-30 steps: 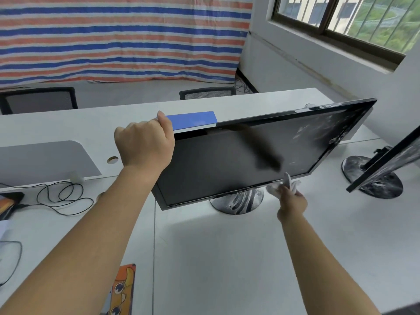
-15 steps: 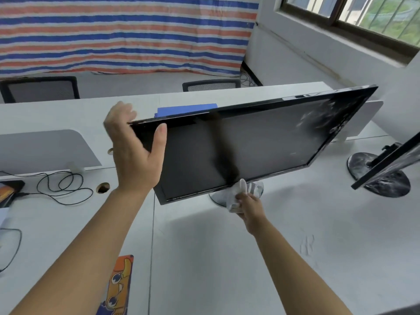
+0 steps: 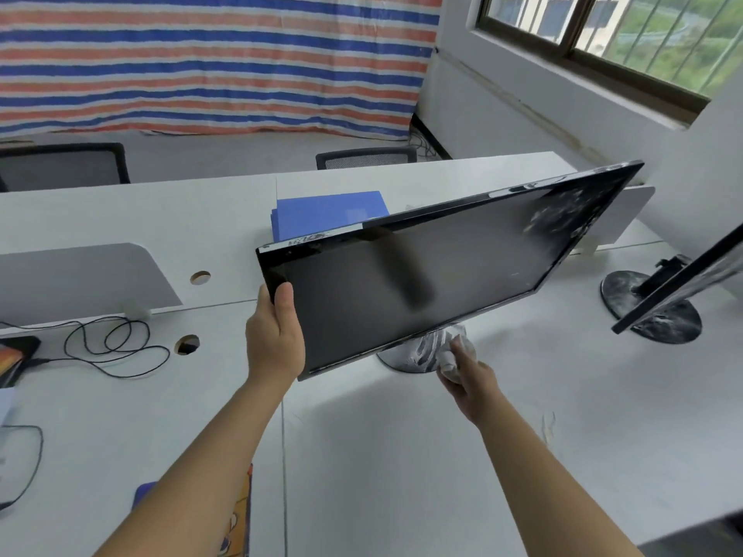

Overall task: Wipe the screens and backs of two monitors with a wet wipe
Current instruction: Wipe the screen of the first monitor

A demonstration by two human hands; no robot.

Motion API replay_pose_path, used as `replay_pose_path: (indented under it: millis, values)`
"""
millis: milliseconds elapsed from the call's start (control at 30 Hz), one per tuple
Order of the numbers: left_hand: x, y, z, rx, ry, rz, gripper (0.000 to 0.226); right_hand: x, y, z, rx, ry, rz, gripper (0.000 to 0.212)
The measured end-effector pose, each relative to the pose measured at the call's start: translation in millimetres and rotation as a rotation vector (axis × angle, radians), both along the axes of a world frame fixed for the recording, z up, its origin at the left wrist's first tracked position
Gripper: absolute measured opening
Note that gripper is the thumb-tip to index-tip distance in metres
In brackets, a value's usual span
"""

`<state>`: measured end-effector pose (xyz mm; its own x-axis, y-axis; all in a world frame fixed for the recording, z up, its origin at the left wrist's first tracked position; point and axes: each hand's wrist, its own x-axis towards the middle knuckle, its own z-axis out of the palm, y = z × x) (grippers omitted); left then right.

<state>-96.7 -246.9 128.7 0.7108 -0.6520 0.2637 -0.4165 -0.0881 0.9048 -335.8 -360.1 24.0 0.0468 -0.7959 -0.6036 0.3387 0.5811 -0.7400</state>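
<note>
Head view: I see left hand [image 3: 273, 339] gripping tilted monitor [image 3: 422, 283] at its left edge; right hand [image 3: 470, 379] pinching wet wipe [image 3: 452, 355] just below the bottom bezel.

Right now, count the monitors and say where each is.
2. The centre monitor, tilted, is gripped at its left edge by the left hand; the right hand holds a wipe below it. The right monitor is cut off at the frame's edge. Others may be hidden.
</note>
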Motion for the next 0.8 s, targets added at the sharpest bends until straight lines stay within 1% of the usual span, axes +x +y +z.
replay_pose_path:
  millis: [67, 167, 267, 333, 367, 467, 500, 567, 600, 633, 700, 733, 800]
  values:
    - [-2.1, -1.3, -2.6, -0.006, -0.013, 0.038, 0.032, 2.0, -1.8, 1.6, 0.023, 0.004, 0.071, 0.024]
    - [-5.2, -6.1, -5.0, -0.032, 0.020, 0.102, 0.036, 0.3, -14.0, -5.0, 0.029, 0.051, 0.132, 0.028]
    - [-10.6, -8.1, -7.2, -0.023, 0.050, 0.166, 0.036, 0.2, -38.6, -15.2, 0.015, 0.126, 0.066, 0.032]
    - [-13.9, -10.2, -6.6, -0.017, 0.049, 0.197, 0.038, 5.1, -54.4, -13.7, -0.016, 0.210, 0.019, 0.037]
    - [-14.5, -11.9, -7.6, -0.029, 0.053, 0.206, 0.041, 10.9, -58.5, -13.5, -0.045, 0.244, 0.027, 0.035]
    - [-13.9, -14.6, -10.2, -0.048, 0.087, 0.231, 0.042, 45.3, -40.0, -3.9, -0.091, 0.265, 0.095, 0.008]
    - [-13.9, -15.4, -10.9, -0.034, 0.093, 0.242, 0.040, 58.7, -26.3, -3.1, -0.086, 0.271, 0.118, 0.010]
    - [-17.7, -15.6, -10.2, -0.005, 0.103, 0.258, 0.039, 78.1, 3.2, -8.3, -0.046, 0.268, 0.229, 0.027]
    - [-19.0, -14.8, -9.3, 0.004, 0.106, 0.258, 0.039, 83.5, 17.4, -12.9, -0.026, 0.260, 0.335, 0.028]
    - [-20.0, -14.1, -8.3, 0.007, 0.108, 0.256, 0.043, 84.7, 29.5, -15.0, -0.005, 0.239, 0.454, 0.024]
    - [-19.6, -13.9, -7.1, 0.008, 0.112, 0.256, 0.058, 78.3, 43.8, -17.7, 0.042, 0.195, 0.603, 0.017]
    - [-18.7, -13.9, -6.5, 0.003, 0.117, 0.248, 0.064, 73.2, 48.4, -17.4, 0.089, 0.170, 0.617, 0.016]
    - [-18.7, -13.8, -7.0, -0.016, 0.129, 0.231, 0.064, 62.9, 54.7, -19.4, 0.197, 0.113, 0.601, 0.017]
